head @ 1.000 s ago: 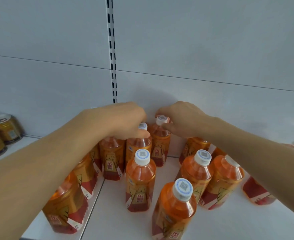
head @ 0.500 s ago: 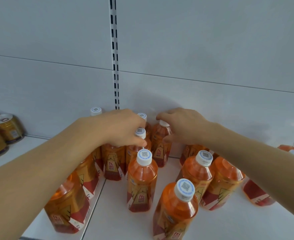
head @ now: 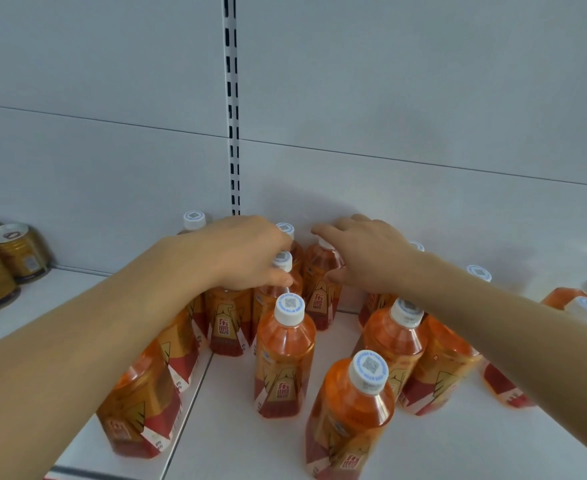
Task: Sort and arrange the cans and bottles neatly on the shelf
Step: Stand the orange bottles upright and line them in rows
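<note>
an orange bottle (head: 229, 317) at the back of the shelf (head: 458, 452) is being grasped at its top by the curled left hand (head: 247, 252). the rear bottle (head: 319, 289) just beside it is being touched by the relaxed, released right hand (head: 364, 252). gold cans (head: 8, 261) are being seen far left.

Red characters 东鹏 stand on the labels of the middle bottle (head: 280, 389), the left rear bottle (head: 228, 327) and the right rear bottle (head: 321, 299). The cap (head: 289, 308) of the middle bottle bears a square code; its blue ring print is too small to read.
</note>
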The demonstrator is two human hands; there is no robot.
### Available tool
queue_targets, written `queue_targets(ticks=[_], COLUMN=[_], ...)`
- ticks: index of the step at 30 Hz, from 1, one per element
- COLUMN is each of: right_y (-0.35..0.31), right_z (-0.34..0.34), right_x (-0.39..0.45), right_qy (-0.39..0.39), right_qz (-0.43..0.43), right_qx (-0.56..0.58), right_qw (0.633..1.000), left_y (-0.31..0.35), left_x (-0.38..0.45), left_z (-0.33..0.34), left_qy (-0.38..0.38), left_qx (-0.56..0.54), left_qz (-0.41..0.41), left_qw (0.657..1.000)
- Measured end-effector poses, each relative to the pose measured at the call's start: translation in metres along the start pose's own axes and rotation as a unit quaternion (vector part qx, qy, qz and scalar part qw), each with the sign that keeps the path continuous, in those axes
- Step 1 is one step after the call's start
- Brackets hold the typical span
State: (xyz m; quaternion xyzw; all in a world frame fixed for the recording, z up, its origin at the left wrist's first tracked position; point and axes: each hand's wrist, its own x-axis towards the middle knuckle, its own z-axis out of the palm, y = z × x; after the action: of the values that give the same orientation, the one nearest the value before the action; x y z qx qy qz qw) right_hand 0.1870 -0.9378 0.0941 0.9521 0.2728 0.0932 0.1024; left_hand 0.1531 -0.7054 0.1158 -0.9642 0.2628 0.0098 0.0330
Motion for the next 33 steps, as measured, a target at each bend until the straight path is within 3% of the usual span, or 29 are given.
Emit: queue_targets(ticks=[7, 10, 12, 16, 22, 28, 33], right_y=[0.008, 0.006, 0.001, -0.012, -0.036, -0.06, -0.086], right_z=[-0.019, -0.039, -0.051, -0.063, -0.061, -0.07, -0.067], right_x=[-0.024, -0.048, -0.065, -0.101, -0.135, -0.144, -0.137], right_qy=[0.051, 0.099, 0.115, 0.091, -0.025, -0.03, -0.026], right_qz=[-0.003, -0.027, -0.053, -0.132, -0.181, -0.109, -0.036], right_qx=[-0.007, 0.076, 0.124, 0.182, 0.074, 0.057, 0.08], right_qw=[0.999, 0.992, 0.984, 0.97, 0.98, 0.992, 0.996], left_y=[0.006, 0.021, 0.035, 0.051, 0.054, 0.039, 0.02], left_x=[-0.015, -0.033, -0.045, -0.061, -0.069, -0.091, -0.109], left_z=[-0.006, -0.018, -0.023, -0.009, 0.0, -0.009, -0.011], left_qy=[0.037, 0.106, 0.093, 0.007, 0.027, 0.011, 0.018], left_qx=[-0.041, -0.067, -0.091, -0.065, -0.051, -0.09, -0.061], left_qz=[-0.001, -0.002, -0.015, -0.006, 0.007, 0.031, 0.029], left_qw=[0.998, 0.992, 0.991, 0.998, 0.998, 0.995, 0.998])
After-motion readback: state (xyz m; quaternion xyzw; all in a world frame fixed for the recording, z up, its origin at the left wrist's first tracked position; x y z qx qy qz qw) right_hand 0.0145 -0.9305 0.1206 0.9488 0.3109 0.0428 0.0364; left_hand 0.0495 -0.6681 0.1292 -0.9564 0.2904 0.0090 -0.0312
